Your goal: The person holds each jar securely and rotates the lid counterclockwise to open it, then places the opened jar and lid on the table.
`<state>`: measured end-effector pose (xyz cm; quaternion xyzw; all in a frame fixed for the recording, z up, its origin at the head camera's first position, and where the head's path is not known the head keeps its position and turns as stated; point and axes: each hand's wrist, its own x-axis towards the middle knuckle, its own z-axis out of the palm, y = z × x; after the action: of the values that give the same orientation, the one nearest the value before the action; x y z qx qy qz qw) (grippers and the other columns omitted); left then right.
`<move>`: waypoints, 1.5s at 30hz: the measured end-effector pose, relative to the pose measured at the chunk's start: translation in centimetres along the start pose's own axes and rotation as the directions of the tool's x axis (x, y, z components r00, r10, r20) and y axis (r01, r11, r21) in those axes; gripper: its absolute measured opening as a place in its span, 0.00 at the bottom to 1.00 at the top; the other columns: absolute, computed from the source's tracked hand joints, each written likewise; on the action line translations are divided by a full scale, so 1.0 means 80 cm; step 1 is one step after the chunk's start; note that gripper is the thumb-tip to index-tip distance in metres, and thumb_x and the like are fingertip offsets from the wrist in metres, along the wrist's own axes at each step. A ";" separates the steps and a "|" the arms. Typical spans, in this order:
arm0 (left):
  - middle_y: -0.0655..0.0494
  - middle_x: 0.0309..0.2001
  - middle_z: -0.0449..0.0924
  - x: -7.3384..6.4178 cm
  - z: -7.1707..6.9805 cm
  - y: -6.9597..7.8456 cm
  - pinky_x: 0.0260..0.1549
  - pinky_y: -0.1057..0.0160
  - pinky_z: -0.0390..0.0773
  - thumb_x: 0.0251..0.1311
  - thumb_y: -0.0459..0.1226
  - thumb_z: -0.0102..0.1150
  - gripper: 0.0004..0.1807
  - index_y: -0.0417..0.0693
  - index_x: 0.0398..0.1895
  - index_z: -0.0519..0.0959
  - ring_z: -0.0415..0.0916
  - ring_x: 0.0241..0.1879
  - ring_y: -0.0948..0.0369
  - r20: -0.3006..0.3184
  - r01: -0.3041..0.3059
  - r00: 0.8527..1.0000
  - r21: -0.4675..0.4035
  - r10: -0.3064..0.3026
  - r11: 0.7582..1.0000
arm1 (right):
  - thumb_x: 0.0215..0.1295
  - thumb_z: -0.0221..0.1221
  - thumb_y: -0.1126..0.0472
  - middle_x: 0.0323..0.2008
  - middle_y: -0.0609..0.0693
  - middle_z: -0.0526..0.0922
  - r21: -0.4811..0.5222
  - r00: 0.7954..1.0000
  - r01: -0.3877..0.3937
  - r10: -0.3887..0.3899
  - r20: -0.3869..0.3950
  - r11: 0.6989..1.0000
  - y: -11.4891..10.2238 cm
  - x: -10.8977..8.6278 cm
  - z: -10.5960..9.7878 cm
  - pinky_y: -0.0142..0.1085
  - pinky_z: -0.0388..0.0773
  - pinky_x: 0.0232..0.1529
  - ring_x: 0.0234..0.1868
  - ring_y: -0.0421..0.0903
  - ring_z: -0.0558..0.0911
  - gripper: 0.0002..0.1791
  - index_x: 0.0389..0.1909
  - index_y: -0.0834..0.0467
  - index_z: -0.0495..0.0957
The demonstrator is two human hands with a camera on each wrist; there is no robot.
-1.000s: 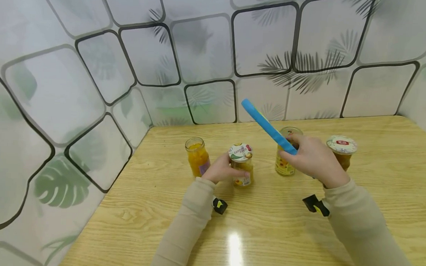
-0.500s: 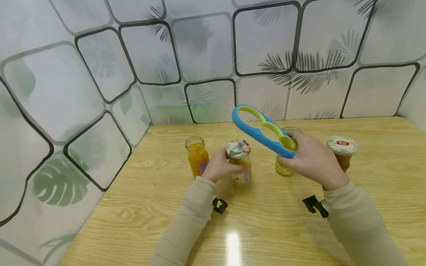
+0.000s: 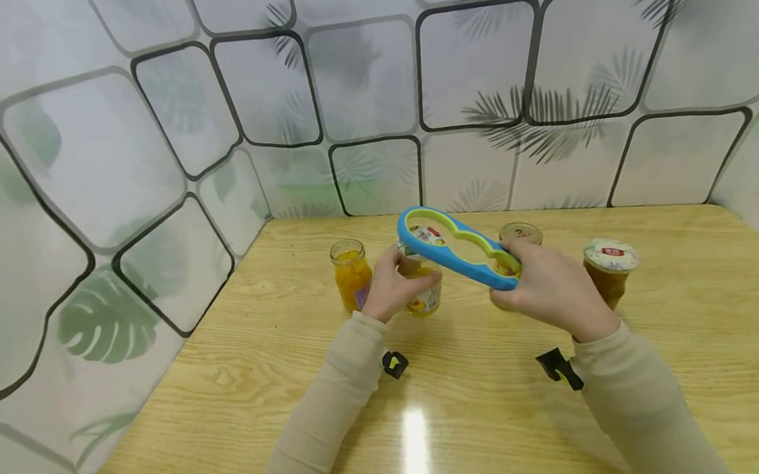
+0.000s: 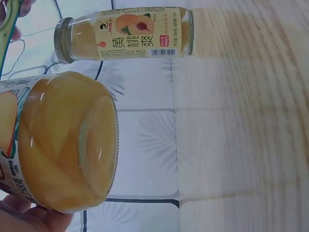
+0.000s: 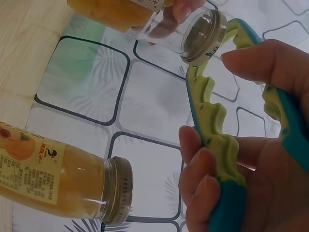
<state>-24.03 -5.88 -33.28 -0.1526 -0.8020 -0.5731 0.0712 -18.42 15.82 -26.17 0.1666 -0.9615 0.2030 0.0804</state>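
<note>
My left hand [image 3: 393,283] grips a glass jar of yellow fruit [image 3: 424,299] with a patterned lid. In the left wrist view the underside of this fruit jar [image 4: 63,140] shows, raised off the table. My right hand [image 3: 552,283] holds a blue and green jar opener [image 3: 467,269] by its near end, fingers wrapped round both arms. The opener's far loop is at the jar's lid [image 5: 207,36]; in the right wrist view the lid lies at the mouth of that loop. Whether the loop touches the lid I cannot tell.
Left of my left hand stands an uncovered jar of orange fruit [image 3: 352,278]. A tall lidded jar with a peach label [image 4: 140,34] is partly hidden behind my right hand. Farther right stands a brown jar with a floral lid [image 3: 610,258]. Patterned walls [image 3: 360,88] border the wooden table [image 3: 272,374].
The jar opener has turned from edge-on to show its open loop, and has come down and left over the jar's lid. My left hand has lifted and tilted the fruit jar slightly.
</note>
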 end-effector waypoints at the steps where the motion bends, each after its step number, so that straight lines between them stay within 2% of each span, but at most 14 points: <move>1: 0.53 0.37 0.72 0.000 0.000 0.000 0.37 0.59 0.73 0.42 0.39 0.67 0.24 0.49 0.46 0.72 0.69 0.40 0.59 -0.005 -0.012 1.000 0.005 0.012 1.000 | 0.43 0.60 0.54 0.20 0.48 0.68 -0.001 1.000 0.003 -0.003 0.005 1.000 -0.001 0.000 0.000 0.35 0.61 0.16 0.19 0.45 0.67 0.31 0.50 0.64 0.68; 6: 0.54 0.41 0.72 0.001 0.001 -0.001 0.43 0.59 0.71 0.42 0.35 0.68 0.25 0.48 0.47 0.72 0.68 0.44 0.60 0.005 -0.101 0.995 -0.021 0.101 0.995 | 0.44 0.61 0.53 0.20 0.48 0.69 -0.020 0.999 0.003 -0.002 0.033 1.000 -0.003 0.000 0.001 0.34 0.60 0.16 0.19 0.44 0.67 0.36 0.54 0.66 0.66; 9: 0.54 0.43 0.73 0.002 0.001 -0.002 0.46 0.60 0.70 0.41 0.33 0.68 0.26 0.47 0.48 0.72 0.68 0.46 0.60 0.007 -0.129 0.992 -0.029 0.129 0.991 | 0.43 0.61 0.53 0.21 0.48 0.70 -0.033 0.999 -0.001 0.003 0.045 0.999 -0.005 0.000 0.002 0.34 0.60 0.16 0.20 0.44 0.67 0.37 0.55 0.67 0.65; 17: 0.53 0.46 0.73 0.004 0.002 -0.002 0.48 0.61 0.69 0.40 0.34 0.69 0.31 0.47 0.52 0.70 0.68 0.48 0.60 0.005 -0.155 0.988 -0.025 0.155 0.988 | 0.44 0.60 0.53 0.22 0.48 0.71 -0.070 0.999 0.007 -0.003 0.049 0.998 -0.005 0.000 0.004 0.34 0.61 0.16 0.20 0.44 0.67 0.37 0.56 0.66 0.66; 28: 0.54 0.48 0.72 0.004 0.002 -0.004 0.48 0.61 0.69 0.39 0.33 0.69 0.33 0.47 0.53 0.68 0.68 0.48 0.62 0.007 -0.189 0.982 -0.051 0.190 0.981 | 0.43 0.60 0.53 0.20 0.47 0.68 -0.086 0.999 0.018 -0.014 0.046 0.996 -0.005 0.000 0.005 0.34 0.59 0.16 0.20 0.43 0.66 0.33 0.52 0.64 0.68; 34: 0.52 0.49 0.72 0.002 0.001 0.000 0.48 0.59 0.68 0.39 0.32 0.69 0.33 0.46 0.54 0.68 0.68 0.49 0.60 0.016 -0.165 0.986 -0.047 0.166 0.985 | 0.41 0.60 0.55 0.18 0.46 0.67 -0.110 0.999 0.034 -0.034 0.003 0.993 -0.005 -0.002 0.006 0.34 0.58 0.15 0.18 0.43 0.65 0.27 0.45 0.63 0.72; 38: 0.48 0.49 0.72 -0.008 -0.003 0.021 0.49 0.58 0.68 0.41 0.30 0.67 0.32 0.42 0.54 0.67 0.68 0.49 0.56 0.033 -0.141 0.989 -0.043 0.142 0.989 | 0.40 0.61 0.56 0.16 0.45 0.67 -0.125 0.998 0.047 -0.051 -0.026 0.991 -0.005 -0.002 0.005 0.34 0.59 0.15 0.17 0.43 0.65 0.24 0.42 0.62 0.73; 41: 0.46 0.49 0.72 -0.014 -0.006 0.035 0.49 0.58 0.68 0.42 0.29 0.65 0.31 0.39 0.53 0.67 0.68 0.50 0.55 0.055 -0.126 0.990 -0.046 0.129 0.991 | 0.41 0.61 0.56 0.17 0.45 0.69 -0.123 0.999 0.041 -0.043 -0.014 0.992 -0.004 -0.002 0.002 0.34 0.60 0.14 0.17 0.43 0.66 0.27 0.46 0.63 0.73; 45: 0.46 0.49 0.73 -0.016 -0.009 0.039 0.48 0.59 0.69 0.43 0.29 0.64 0.29 0.38 0.53 0.68 0.69 0.50 0.55 0.108 -0.099 0.989 -0.052 0.105 0.994 | 0.42 0.63 0.53 0.18 0.45 0.71 -0.125 0.999 0.037 -0.037 0.008 0.991 -0.002 -0.003 -0.003 0.34 0.61 0.14 0.17 0.43 0.67 0.31 0.50 0.63 0.72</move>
<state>-21.87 -5.81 -30.59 -0.2264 -0.7823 -0.5779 0.0526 -18.12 15.81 -25.97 0.1796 -0.9693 0.1403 0.0918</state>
